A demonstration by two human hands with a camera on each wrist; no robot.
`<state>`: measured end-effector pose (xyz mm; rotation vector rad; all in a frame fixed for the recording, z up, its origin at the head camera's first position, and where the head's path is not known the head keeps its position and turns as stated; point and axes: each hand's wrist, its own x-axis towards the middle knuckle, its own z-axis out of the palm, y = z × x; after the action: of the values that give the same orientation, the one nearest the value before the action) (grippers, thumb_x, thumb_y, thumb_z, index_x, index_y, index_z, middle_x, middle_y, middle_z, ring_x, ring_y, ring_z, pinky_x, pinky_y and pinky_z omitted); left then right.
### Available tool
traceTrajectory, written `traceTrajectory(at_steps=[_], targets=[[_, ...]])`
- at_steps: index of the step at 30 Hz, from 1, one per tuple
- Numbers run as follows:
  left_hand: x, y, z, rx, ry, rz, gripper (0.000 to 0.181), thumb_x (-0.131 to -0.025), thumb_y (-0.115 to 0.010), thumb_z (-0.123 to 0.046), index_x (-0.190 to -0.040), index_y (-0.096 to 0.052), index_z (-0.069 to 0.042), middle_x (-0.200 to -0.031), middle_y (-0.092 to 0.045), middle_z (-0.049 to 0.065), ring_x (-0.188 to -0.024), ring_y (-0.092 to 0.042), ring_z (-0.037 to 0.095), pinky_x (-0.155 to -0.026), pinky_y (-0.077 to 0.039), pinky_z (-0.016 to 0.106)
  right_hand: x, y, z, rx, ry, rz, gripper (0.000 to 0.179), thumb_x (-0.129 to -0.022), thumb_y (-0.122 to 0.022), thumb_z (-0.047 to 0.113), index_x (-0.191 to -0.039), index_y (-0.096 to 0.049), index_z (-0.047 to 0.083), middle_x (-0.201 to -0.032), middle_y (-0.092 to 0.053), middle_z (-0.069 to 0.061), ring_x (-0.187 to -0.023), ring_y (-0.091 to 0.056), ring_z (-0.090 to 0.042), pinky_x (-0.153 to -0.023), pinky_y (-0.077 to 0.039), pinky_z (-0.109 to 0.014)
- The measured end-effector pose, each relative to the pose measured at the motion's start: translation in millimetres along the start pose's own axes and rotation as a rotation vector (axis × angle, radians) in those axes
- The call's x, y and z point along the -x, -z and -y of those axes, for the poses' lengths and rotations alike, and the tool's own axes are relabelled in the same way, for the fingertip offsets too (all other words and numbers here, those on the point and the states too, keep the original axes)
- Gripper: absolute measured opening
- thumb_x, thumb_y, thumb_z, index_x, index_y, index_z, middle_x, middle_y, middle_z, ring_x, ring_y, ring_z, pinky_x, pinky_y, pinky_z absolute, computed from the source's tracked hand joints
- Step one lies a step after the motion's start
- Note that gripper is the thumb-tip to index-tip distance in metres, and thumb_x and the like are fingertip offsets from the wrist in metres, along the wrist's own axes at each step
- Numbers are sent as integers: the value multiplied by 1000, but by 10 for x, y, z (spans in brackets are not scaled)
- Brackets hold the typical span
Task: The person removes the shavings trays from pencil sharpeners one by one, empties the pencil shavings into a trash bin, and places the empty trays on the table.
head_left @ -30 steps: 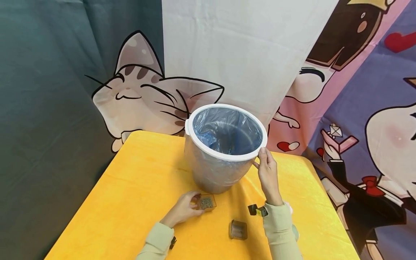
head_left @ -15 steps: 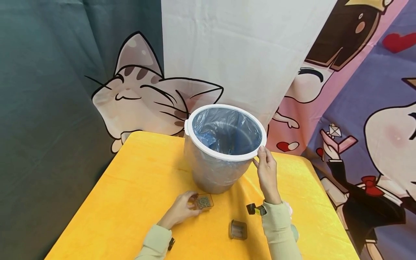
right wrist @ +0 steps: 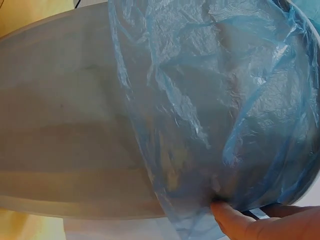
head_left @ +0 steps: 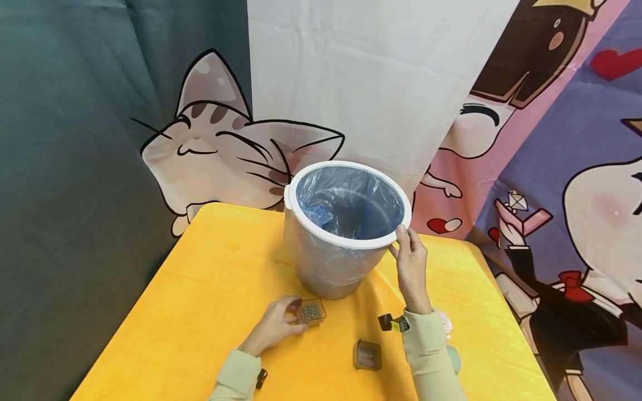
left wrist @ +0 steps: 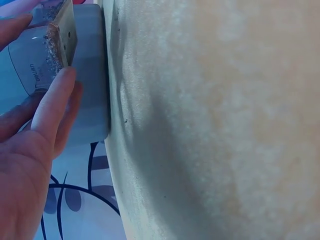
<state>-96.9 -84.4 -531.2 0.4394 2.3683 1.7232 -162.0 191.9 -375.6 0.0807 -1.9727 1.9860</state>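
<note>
My left hand (head_left: 275, 324) holds a small clear square container (head_left: 311, 312) of grey-green granules, just in front of the bin's base. The left wrist view shows the fingers around the transparent container (left wrist: 37, 57), its granules gathered along one side and printed letters on its wall. My right hand (head_left: 412, 273) grips the white rim of a trash bin (head_left: 326, 281), thumb on top, at the bin's right side. A thin blue bag (head_left: 353, 206) lines the bin and folds over the outside, as the right wrist view shows with the bag (right wrist: 200, 100) close to the fingertips (right wrist: 225, 215).
A second small square translucent container (head_left: 368, 355) stands on the yellow cloth-covered table (head_left: 225, 267), between the forearms. A pale green object (head_left: 454, 359) and a pink one (head_left: 445, 323) are partly hidden behind the right sleeve. Printed curtains (head_left: 371, 72) hang behind the table.
My left hand has shifted a little to the left with the container of granules. My right hand stays on the bin's rim, and the bin has hardly moved.
</note>
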Motion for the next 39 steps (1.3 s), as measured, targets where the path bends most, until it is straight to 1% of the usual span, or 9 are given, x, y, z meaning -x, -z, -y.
traceTrajectory(at_steps=[3, 9, 17, 19, 25, 29, 32, 34, 39], targets=[[1, -1, -4, -4, 0, -3, 67, -75, -76, -16, -127, -43, 8, -120, -49, 20, -106, -52, 32, -82, -52, 25, 10, -9, -4, -25, 23, -26, 52, -92, -51, 41, -130, -50, 6, -129, -50, -13, -120, -47, -28, -93, -44, -42], [4, -20, 6, 9, -22, -15, 65, -74, -76, -13, -125, -44, 11, -118, -49, 23, -106, -52, 35, -82, -52, 28, 19, -15, -22, -61, 56, -52, 49, -92, -53, 38, -129, -53, 6, -127, -52, -13, -118, -49, -27, -90, -47, -40], [35, -1, 30, 9, -6, -42, 64, -75, -76, -16, -124, -45, 10, -118, -50, 23, -106, -53, 34, -82, -52, 28, 17, -26, -41, -45, 38, -66, 50, -92, -51, 41, -130, -52, 8, -127, -52, -10, -118, -49, -24, -92, -46, -41], [38, 6, 20, 18, -2, -43, 63, -75, -76, -14, -124, -44, 10, -119, -50, 24, -106, -53, 34, -83, -52, 30, 20, -31, -41, -36, 33, -68, 50, -92, -51, 41, -130, -52, 9, -127, -52, -9, -118, -49, -23, -92, -45, -42], [50, 20, -9, 42, 22, -54, 63, -76, -73, -6, -126, -40, 14, -121, -47, 30, -108, -50, 42, -85, -50, 39, 23, -56, -35, -83, 41, -46, 49, -93, -52, 38, -130, -51, 7, -129, -51, -12, -119, -48, -25, -94, -43, -44], [63, 27, -12, 31, 24, -66, 63, -76, -74, -9, -126, -42, 12, -121, -48, 26, -107, -51, 38, -85, -51, 33, 36, -63, -36, -87, 30, -46, 50, -93, -52, 38, -130, -51, 5, -130, -50, -13, -120, -47, -26, -95, -42, -44], [69, 41, -11, 32, 9, -61, 63, -76, -75, -14, -126, -44, 9, -119, -50, 22, -107, -52, 34, -83, -52, 28, 36, -65, -39, -96, 29, -46, 50, -92, -52, 39, -130, -51, 5, -129, -51, -13, -120, -47, -26, -95, -42, -44], [72, 54, -5, 47, 7, -54, 64, -76, -75, -15, -126, -43, 9, -117, -50, 22, -105, -54, 34, -82, -52, 28, 33, -65, -42, -101, 31, -46, 51, -92, -52, 39, -130, -52, 6, -129, -51, -13, -120, -47, -26, -95, -42, -44], [89, 95, -20, 43, 38, -57, 64, -76, -75, -16, -127, -43, 7, -117, -51, 20, -105, -55, 34, -81, -52, 25, 32, -60, -38, -85, 29, -54, 51, -91, -53, 41, -128, -54, 6, -128, -52, -12, -118, -48, -27, -94, -43, -45]])
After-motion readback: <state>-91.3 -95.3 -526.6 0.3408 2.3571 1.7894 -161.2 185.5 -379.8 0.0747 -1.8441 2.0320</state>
